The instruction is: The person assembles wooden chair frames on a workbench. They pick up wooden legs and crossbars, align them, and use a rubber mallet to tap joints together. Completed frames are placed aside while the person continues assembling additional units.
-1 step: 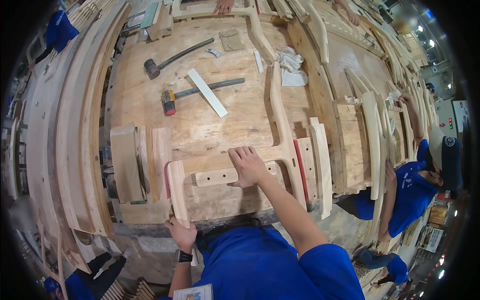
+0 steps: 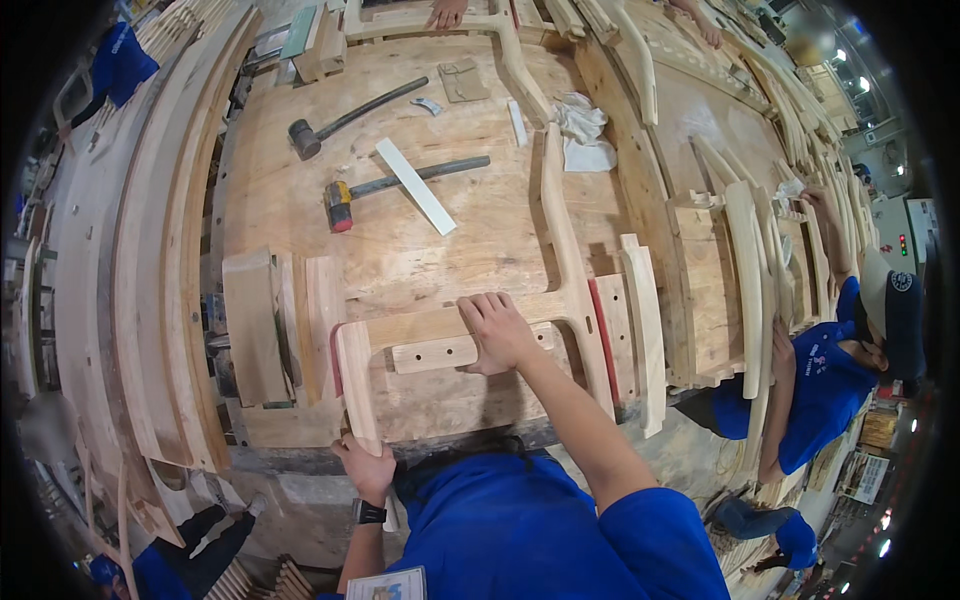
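A pale wooden frame, shaped like part of a chair, lies on the bench before me. My right hand (image 2: 497,334) is closed over its crossrail (image 2: 420,324), fingers on the far side and thumb on the near side. My left hand (image 2: 366,468) grips the near end of the short left leg (image 2: 357,385). On the right, the crossrail meets a long curved leg (image 2: 562,215). A wooden strip with drilled holes (image 2: 425,355) lies just on the near side of the rail, partly hidden by my right hand.
Beyond the frame lie a black mallet (image 2: 305,138), a mallet with a red face (image 2: 340,208), a white strip (image 2: 415,186) and a crumpled cloth (image 2: 583,130). Wooden blocks (image 2: 255,330) flank the left. A co-worker in blue (image 2: 825,385) stands at right; another person's hand (image 2: 447,13) shows at the far end.
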`<control>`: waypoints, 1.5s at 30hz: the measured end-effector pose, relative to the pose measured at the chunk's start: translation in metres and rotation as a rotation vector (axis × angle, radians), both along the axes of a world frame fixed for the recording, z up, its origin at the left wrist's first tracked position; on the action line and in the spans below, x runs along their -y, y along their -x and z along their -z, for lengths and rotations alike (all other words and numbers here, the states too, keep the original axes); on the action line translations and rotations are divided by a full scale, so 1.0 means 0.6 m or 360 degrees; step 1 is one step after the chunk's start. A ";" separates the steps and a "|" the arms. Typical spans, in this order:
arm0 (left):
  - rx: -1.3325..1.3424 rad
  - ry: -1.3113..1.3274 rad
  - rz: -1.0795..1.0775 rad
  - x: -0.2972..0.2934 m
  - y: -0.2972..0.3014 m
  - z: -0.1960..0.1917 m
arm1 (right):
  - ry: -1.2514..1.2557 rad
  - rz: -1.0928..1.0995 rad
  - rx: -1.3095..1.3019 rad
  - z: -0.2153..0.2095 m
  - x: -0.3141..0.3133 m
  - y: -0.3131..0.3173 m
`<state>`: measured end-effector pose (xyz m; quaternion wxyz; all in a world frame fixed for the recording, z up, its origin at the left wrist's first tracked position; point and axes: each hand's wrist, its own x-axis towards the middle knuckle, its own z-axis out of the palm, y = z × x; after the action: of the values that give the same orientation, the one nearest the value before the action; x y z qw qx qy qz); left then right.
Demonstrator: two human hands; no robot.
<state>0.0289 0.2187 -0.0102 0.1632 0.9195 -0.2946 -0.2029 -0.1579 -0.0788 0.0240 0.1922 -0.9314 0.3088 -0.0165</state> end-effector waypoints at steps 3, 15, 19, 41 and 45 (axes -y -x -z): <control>-0.0029 -0.0035 -0.0002 0.007 0.000 -0.007 | 0.0011 0.0017 0.0007 0.000 0.001 0.004; -0.0070 -0.0083 -0.0094 -0.002 -0.010 -0.009 | 0.0062 0.0054 0.0084 -0.002 -0.011 -0.014; -0.0029 -0.0052 -0.0089 -0.007 -0.012 -0.008 | 0.0017 0.0035 0.0048 0.001 -0.016 -0.021; -0.0091 0.0064 0.0067 -0.015 -0.011 0.004 | 0.0091 -0.0065 -0.0003 -0.032 -0.008 -0.020; -0.0196 -0.0012 0.0052 -0.011 -0.015 -0.007 | 0.0124 -0.0094 0.0046 -0.029 -0.008 -0.022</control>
<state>0.0381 0.2254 -0.0061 0.1742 0.9010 -0.2981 -0.2628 -0.1444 -0.0741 0.0416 0.1608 -0.9465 0.2774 -0.0362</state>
